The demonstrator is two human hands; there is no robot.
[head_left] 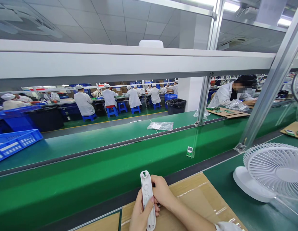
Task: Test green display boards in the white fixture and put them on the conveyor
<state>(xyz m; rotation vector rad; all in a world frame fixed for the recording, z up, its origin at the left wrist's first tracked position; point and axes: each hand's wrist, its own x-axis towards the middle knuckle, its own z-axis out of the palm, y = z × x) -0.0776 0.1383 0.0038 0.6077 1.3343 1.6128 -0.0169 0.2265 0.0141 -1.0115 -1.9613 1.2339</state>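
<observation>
A long white plastic housing [147,200] with rounded ends, an opening at its top and several round spots along its face stands nearly upright at the lower middle. My left hand [140,211] is closed around its lower part, the thumb lying across the front. On the other side, my right hand [162,192] has its fingers curled against the housing's right edge; its fingertips are partly hidden behind it. Beneath both hands lies a cardboard sheet [194,199] with strips of clear tape.
A white fan [281,173] stands on the right. Beyond the cardboard runs a green conveyor belt [91,179] carrying a small circuit board [189,151]. A clear plastic bag [161,126] and a blue crate [16,142] lie across it. A metal post [267,77] rises at right; co-workers sit further off.
</observation>
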